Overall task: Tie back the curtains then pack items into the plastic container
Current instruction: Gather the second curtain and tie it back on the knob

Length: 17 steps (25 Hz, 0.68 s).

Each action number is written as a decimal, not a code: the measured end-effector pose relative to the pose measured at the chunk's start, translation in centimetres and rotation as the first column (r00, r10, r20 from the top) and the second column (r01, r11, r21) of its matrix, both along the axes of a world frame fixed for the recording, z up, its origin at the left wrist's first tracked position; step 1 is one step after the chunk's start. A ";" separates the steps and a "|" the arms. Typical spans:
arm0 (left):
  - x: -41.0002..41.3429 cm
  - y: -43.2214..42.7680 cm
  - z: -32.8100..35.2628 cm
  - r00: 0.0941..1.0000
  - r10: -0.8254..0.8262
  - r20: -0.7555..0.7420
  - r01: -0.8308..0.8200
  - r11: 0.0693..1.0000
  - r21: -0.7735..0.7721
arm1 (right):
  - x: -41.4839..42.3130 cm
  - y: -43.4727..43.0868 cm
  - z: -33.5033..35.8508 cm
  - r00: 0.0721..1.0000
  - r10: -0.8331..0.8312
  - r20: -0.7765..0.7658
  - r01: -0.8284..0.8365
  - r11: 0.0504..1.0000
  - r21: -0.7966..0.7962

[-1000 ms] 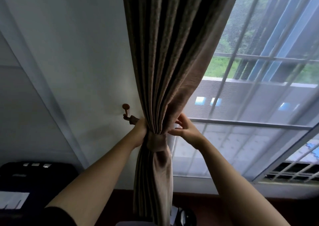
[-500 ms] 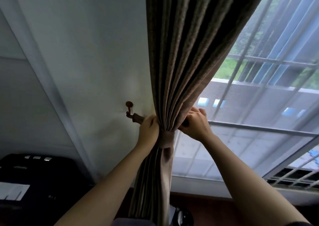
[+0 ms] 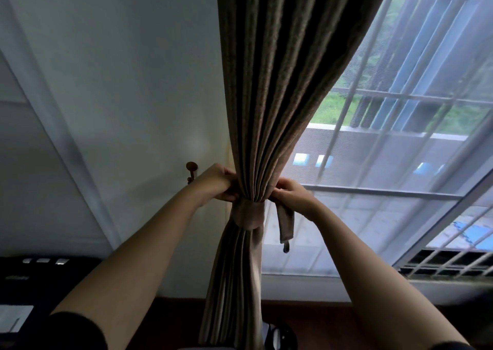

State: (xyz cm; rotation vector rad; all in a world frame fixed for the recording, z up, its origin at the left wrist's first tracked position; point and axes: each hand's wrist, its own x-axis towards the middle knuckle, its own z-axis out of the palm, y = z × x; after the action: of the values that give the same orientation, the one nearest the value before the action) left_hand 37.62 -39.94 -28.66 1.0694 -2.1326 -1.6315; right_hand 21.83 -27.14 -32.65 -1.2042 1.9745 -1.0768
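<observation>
A brown pleated curtain (image 3: 269, 96) hangs in front of me, gathered tight at waist height by a matching fabric tieback (image 3: 246, 214). My left hand (image 3: 217, 182) is closed on the tieback at the curtain's left side, just right of a brown wall hook (image 3: 191, 168). On the right side of the gather, my right hand (image 3: 289, 193) pinches the tieback's other end. That end (image 3: 285, 225) hangs loose below the hand, with a small dark loop at its tip. No plastic container is in view.
A white wall (image 3: 120, 82) stands left of the curtain. To the right, a sheer net (image 3: 386, 162) covers a barred window. A black appliance (image 3: 40, 272) with paper on it sits low at the left. A dark object (image 3: 280, 335) lies on the floor by the hem.
The view has shifted a little. My right hand has drawn the tieback's free end out from behind the curtain, and it now dangles. My left hand has slid up next to the hook.
</observation>
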 end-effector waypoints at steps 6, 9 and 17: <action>0.8 0.3 -0.2 0.998 -0.051 -0.034 0.050 0.998 -0.027 | 0.5 -1.8 2.2 0.949 -0.055 -0.311 0.069 0.997 0.035; 0.9 0.2 -0.4 0.999 -0.008 -0.038 0.007 0.999 -0.045 | 0.2 -2.1 2.7 0.828 -0.017 -0.560 0.112 0.984 0.137; 0.5 0.0 -0.5 0.998 0.033 -0.053 -0.035 0.999 -0.037 | -1.8 -1.3 3.3 0.813 -0.146 -0.564 0.113 0.989 -0.094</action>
State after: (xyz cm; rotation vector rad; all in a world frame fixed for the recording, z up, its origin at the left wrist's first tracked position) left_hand 38.15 -39.89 -29.12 1.0349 -2.0921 -1.5791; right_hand 20.05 -28.45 -29.39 -1.5803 2.5222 -0.9024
